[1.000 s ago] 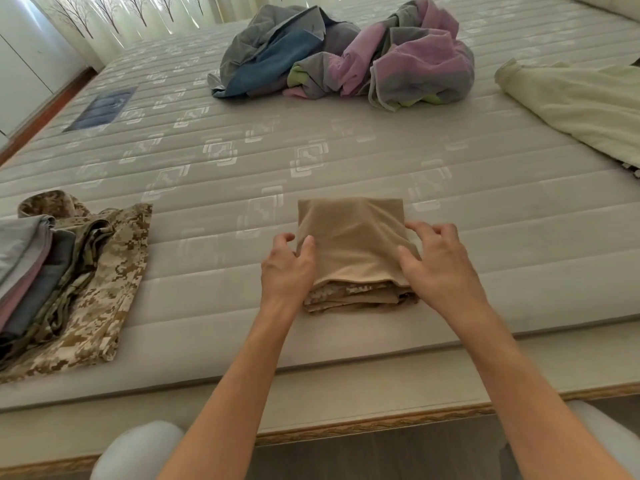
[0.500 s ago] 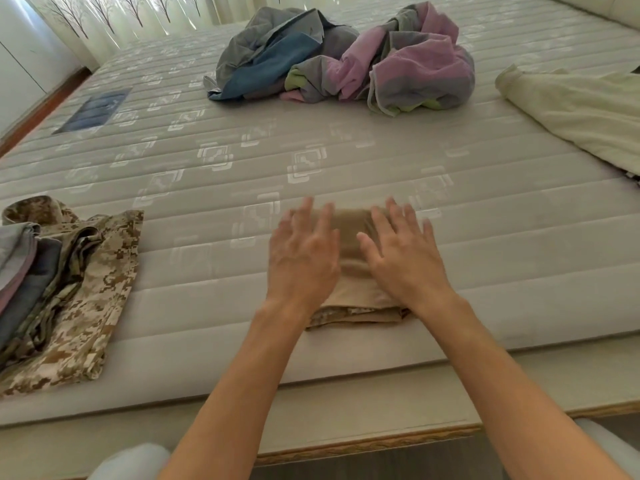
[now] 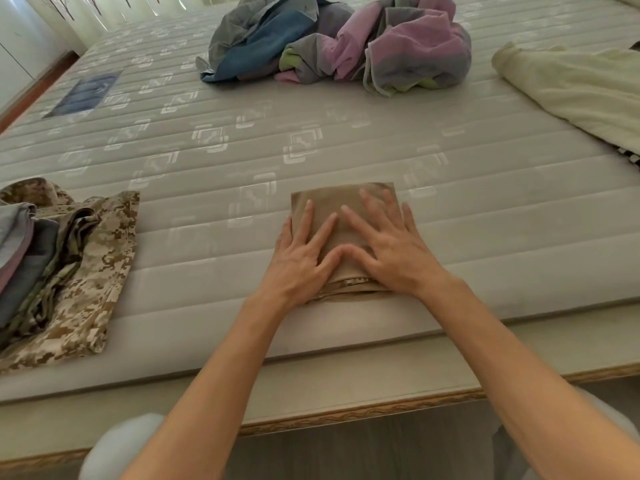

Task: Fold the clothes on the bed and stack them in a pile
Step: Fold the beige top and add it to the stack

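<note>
A folded tan garment (image 3: pixel 332 199) with a camouflage layer showing at its near edge lies on the mattress (image 3: pixel 346 147) near the front edge. My left hand (image 3: pixel 301 258) presses flat on its left side, fingers straight. My right hand (image 3: pixel 388 251) presses flat on its right side, fingers spread. The two thumbs touch over the cloth's middle. At the left edge sits a pile of folded clothes (image 3: pixel 52 265), camouflage pieces with grey and pink ones on top.
A crumpled heap of grey, blue and pink clothes (image 3: pixel 346 43) lies at the far middle of the mattress. A pale yellow cloth (image 3: pixel 575 88) stretches along the right side. The bed frame's wooden edge (image 3: pixel 346 414) runs just below my forearms.
A second ago my hands pinched the folded garment's sides. They then laid flat on top, and now they have drawn back toward me, smoothing it, so more of the cloth's far part shows.
</note>
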